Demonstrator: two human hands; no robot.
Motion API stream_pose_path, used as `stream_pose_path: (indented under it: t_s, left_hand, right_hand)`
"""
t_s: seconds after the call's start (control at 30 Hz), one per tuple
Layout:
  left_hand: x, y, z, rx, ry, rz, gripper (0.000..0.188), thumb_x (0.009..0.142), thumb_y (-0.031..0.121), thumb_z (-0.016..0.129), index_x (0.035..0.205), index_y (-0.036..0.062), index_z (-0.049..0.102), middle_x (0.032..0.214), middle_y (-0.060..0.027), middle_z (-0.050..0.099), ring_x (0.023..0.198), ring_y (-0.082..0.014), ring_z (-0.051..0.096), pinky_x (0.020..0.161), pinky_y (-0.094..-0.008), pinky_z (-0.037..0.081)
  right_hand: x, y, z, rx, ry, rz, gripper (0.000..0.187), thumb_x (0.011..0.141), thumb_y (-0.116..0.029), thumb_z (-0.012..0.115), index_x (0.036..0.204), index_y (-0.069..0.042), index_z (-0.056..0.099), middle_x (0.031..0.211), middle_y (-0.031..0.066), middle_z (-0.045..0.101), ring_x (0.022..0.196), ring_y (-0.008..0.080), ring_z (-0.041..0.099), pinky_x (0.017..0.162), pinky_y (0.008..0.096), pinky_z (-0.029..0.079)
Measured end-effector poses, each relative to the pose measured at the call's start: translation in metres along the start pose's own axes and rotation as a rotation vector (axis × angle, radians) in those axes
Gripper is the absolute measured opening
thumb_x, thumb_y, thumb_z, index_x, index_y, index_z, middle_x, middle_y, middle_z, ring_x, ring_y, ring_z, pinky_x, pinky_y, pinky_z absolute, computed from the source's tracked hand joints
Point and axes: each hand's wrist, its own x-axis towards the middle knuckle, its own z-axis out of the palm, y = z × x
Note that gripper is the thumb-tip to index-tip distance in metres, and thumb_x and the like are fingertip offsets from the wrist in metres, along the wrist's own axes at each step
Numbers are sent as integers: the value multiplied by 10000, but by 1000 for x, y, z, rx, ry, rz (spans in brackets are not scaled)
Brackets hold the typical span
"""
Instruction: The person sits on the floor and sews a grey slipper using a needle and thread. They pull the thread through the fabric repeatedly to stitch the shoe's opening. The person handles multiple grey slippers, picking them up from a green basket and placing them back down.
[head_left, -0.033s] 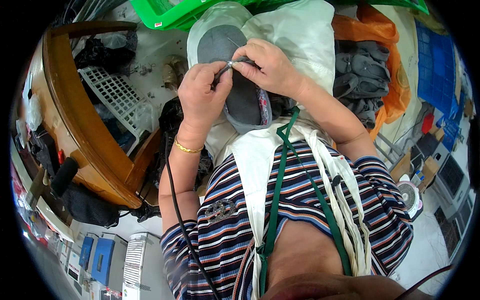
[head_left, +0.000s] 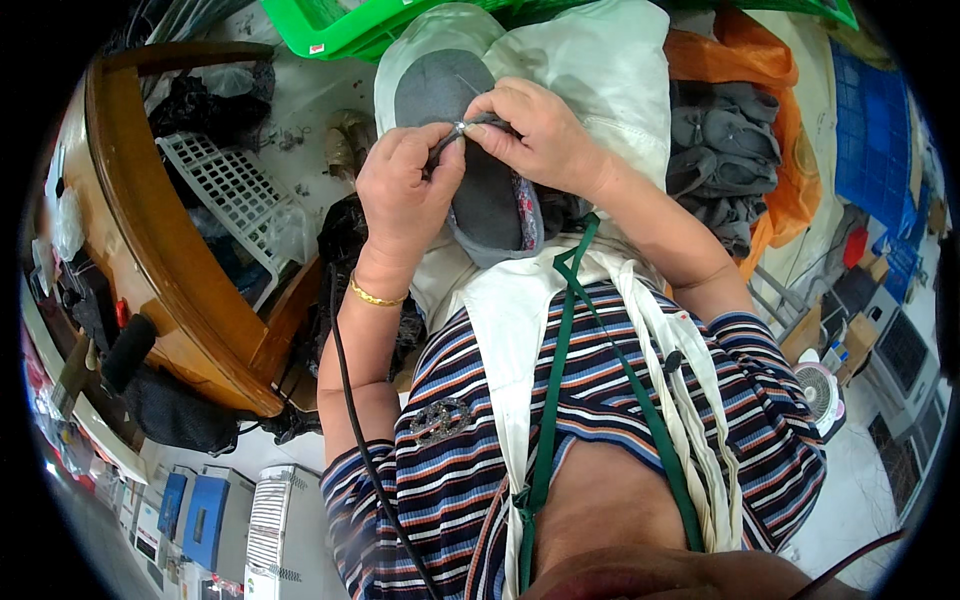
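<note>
A grey fabric shoe [head_left: 435, 85] with floral lining lies on my lap, its rounded ends pointing away from and toward me. Across its middle runs a dark grey strap [head_left: 437, 157], with a small shiny piece [head_left: 461, 127] at its centre. My left hand [head_left: 408, 180] pinches the strap to the left of that piece. From the other side my right hand [head_left: 530, 130] grips it between thumb and fingers, close to my left fingertips. A thin, needle-like line slants over the far part of the shoe beside my right fingers; what it is I cannot tell.
At the far edge stands a green plastic crate [head_left: 340, 38]. An orange bag [head_left: 780, 70] holding several grey shoes [head_left: 735, 135] is at my right. To my left are a curved wooden table [head_left: 135, 215] and a white plastic basket [head_left: 225, 185]. A black cable [head_left: 345, 370] hangs past my left arm.
</note>
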Motion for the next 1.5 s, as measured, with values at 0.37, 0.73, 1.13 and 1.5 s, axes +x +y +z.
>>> stream_pose_path:
  t_s: [0.37, 0.73, 1.13, 1.5]
  left_hand:
    - [2, 7, -8, -157, -166, -267, 129, 801, 83, 720, 914, 30, 686, 741, -83, 609, 611, -191, 562, 562, -296, 453]
    - [25, -5, -7, -66, -262, -302, 191, 875, 166, 700, 942, -13, 679, 764, -33, 626, 655, -88, 531, 610, -251, 448]
    - [53, -8, -10, -401, -432, -812, 267, 917, 327, 694, 889, 68, 636, 689, 1, 622, 512, -56, 553, 452, -188, 419]
    - [31, -36, -8, -309, -269, -547, 194, 874, 177, 715, 822, 5, 642, 650, -7, 621, 584, -62, 556, 538, -239, 441]
  right_hand:
    - [-6, 3, 5, -5, 13, -8, 190, 855, -175, 711, 994, -64, 644, 765, 91, 518, 694, 263, 524, 622, 355, 429]
    - [-10, -6, -30, -352, -110, 130, 271, 834, -295, 715, 898, -47, 626, 838, 110, 602, 830, 302, 621, 670, 394, 512]
    - [19, 0, 4, 364, 416, 263, 187, 954, -204, 650, 1036, -40, 685, 853, 20, 653, 683, 80, 585, 576, 215, 452]
    - [-17, -18, 14, 1078, 8, 394, 227, 1043, -223, 479, 936, -34, 542, 781, 19, 558, 677, 81, 536, 649, 224, 473]
